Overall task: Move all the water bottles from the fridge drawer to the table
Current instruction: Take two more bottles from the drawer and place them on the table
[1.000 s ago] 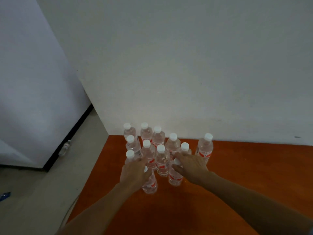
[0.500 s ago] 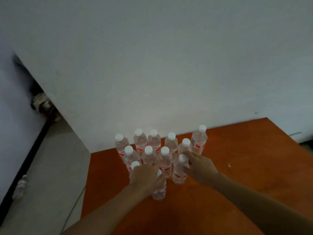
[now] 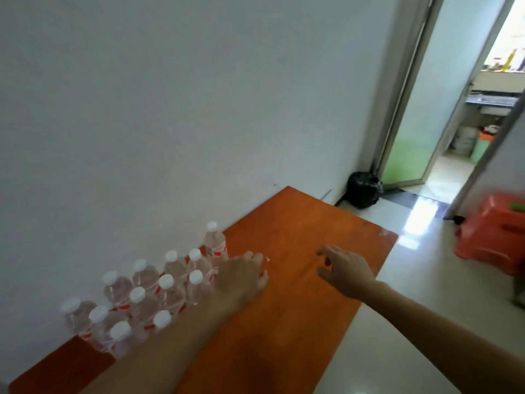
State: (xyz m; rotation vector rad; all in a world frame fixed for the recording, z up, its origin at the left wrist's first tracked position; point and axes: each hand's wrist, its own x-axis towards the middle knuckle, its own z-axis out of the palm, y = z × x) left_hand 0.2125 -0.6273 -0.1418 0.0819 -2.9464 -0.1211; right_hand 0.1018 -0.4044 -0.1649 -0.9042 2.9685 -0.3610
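At the wall-side edge of the orange table (image 3: 298, 223), about a dozen clear water bottles (image 3: 147, 297) with white caps and red labels stand upright in a tight cluster. One more bottle (image 3: 215, 244) stands at the far end of the group, a little apart from the rest and closest to the wall (image 3: 170, 109).

The person's left hand (image 3: 244, 277) hangs palm down over the table just beside the nearest bottles. Its fingers (image 3: 255, 257) are relaxed and slightly spread and grip nothing. Whether they touch the tabletop cannot be told. The left forearm crosses in front of the lower part of the cluster.

The right hand (image 3: 348, 271) is out over the middle of the table, well apart from the bottles. Its fingers (image 3: 326, 251) are loosely bent and spread, and it is empty too.

Beyond the far corner of the table, a black bin bag (image 3: 365, 189) sits on the pale tiled floor (image 3: 397, 308) against the wall, next to an open doorway (image 3: 426, 109). To the right of the table, a red plastic stool (image 3: 494, 231) stands on the floor, blurred.
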